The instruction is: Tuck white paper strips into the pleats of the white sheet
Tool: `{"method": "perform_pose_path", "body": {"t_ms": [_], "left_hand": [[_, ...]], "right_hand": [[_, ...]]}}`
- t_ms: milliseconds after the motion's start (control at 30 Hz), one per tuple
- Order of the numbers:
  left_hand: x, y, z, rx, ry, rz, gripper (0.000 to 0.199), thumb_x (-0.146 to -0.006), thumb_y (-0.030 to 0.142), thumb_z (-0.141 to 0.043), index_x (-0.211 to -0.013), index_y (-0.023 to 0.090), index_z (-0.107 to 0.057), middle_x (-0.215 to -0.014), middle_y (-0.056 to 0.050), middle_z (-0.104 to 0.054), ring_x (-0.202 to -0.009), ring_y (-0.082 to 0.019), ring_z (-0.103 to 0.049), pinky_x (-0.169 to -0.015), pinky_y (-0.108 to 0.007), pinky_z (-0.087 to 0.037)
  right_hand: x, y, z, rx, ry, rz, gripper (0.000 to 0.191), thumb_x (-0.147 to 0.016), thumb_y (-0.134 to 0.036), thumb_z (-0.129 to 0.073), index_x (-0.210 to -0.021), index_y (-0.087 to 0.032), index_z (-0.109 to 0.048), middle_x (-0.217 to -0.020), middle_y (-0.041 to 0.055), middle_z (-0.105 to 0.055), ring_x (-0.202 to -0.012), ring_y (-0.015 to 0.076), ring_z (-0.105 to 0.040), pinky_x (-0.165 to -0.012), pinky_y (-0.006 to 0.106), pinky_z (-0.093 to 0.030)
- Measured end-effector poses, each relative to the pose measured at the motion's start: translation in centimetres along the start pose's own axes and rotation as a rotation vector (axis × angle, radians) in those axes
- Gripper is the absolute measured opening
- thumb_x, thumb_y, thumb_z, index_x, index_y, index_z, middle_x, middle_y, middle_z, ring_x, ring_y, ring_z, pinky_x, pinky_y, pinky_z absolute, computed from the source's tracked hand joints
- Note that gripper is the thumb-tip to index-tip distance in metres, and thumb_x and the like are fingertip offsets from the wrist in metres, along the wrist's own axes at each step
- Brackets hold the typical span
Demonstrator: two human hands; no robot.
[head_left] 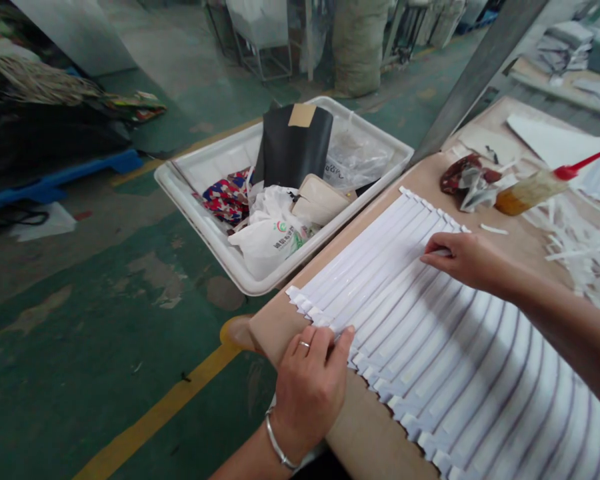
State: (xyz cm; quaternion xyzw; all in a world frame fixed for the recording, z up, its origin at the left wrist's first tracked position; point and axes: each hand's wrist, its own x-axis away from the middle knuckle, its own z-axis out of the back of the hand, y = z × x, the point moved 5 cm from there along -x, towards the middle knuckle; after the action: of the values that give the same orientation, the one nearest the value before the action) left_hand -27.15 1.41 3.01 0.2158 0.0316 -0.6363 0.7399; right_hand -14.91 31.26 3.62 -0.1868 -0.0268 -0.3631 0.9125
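A row of overlapping white strips (380, 273) lies across a tan board (280, 330), its notched ends forming two jagged edges. My left hand (310, 383), with a ring and a metal bangle, grips the near-left ends of the strips. My right hand (463, 260) pinches a strip near the far end of the row. Beyond that hand stand a glue bottle with a red nozzle (530, 192) and a crumpled dark red packet (467, 180). White shreds (587, 253) lie to the right.
A white plastic tub (205, 230) stands left of the board, holding a black bag, a white printed bag and colourful cloth. Below lies a green-painted floor (130, 373) with a yellow line. A grey metal post (480, 73) rises behind the board.
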Motion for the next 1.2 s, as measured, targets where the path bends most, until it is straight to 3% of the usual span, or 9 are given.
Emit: {"method": "perform_pose_path", "body": {"t_ms": [567,967,1200], "left_hand": [[-0.4,-0.1,0.2,0.044,0.038,0.003,0.031,-0.099,0.011,-0.046,-0.123,0.015,-0.066,-0.085,-0.006,-0.055,-0.081,-0.020,-0.051,-0.071,-0.035,-0.046],[-0.3,-0.4,0.2,0.069,0.056,-0.028,0.035,-0.096,0.006,-0.046,-0.125,0.013,-0.065,-0.088,-0.007,-0.055,-0.084,-0.021,-0.050,-0.075,-0.036,-0.043],[-0.1,-0.7,0.0,0.064,0.069,-0.059,0.036,-0.094,0.005,-0.050,-0.126,0.013,-0.065,-0.091,-0.008,-0.055,-0.086,-0.021,-0.050,-0.078,-0.036,-0.041]], "right_hand": [[-1.5,-1.4,-0.6,0.070,-0.122,-0.101,0.009,-0.082,-0.029,-0.061,-0.081,-0.022,-0.068,-0.073,0.0012,-0.069,-0.071,0.0176,-0.062,-0.064,0.027,-0.038],[-4.5,5.0,1.3,0.074,0.034,0.009,0.017,-0.084,-0.039,-0.061,-0.083,-0.023,-0.065,-0.077,0.0017,-0.070,-0.071,0.0181,-0.064,-0.064,0.028,-0.042],[-4.8,6.8,1.8,0.039,0.167,0.099,0.020,-0.086,-0.038,-0.056,-0.083,-0.021,-0.066,-0.072,0.0024,-0.067,-0.065,0.0166,-0.062,-0.061,0.028,-0.042]]}}
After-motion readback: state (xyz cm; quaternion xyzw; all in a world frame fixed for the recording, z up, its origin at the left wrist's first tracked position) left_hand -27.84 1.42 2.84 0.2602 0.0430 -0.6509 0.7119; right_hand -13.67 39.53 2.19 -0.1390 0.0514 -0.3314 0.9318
